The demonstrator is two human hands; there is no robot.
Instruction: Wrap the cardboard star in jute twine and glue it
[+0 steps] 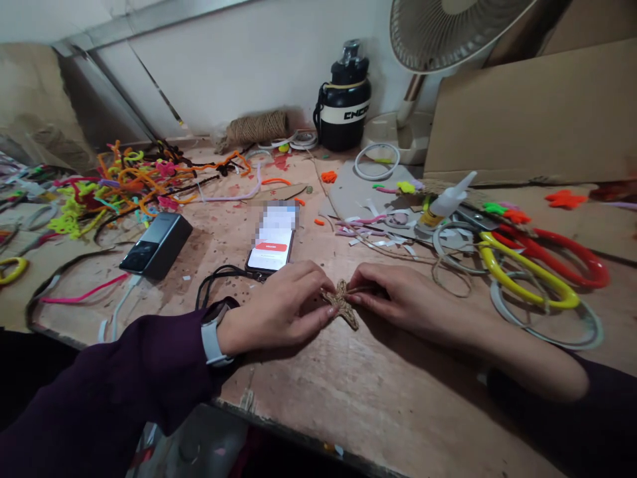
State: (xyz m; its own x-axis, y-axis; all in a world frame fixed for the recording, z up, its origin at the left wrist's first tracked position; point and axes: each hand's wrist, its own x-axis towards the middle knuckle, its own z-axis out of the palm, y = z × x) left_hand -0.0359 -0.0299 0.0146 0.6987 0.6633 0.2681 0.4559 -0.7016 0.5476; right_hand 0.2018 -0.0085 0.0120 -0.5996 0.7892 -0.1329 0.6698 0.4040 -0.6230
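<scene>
Got this twine star (345,309) right between my hands, left hand (283,302) and right hand (405,299) each pinched closed on an edge; probably light, slightly bendy, best held by its points.

On the far side of the surface (398,392), the dark bottle (343,99) bears bold black capitals on its pale band, seemingly starting "ENC", the rest curving away rightward. The phone's (271,239) small screen lettering is unreadable.
</scene>
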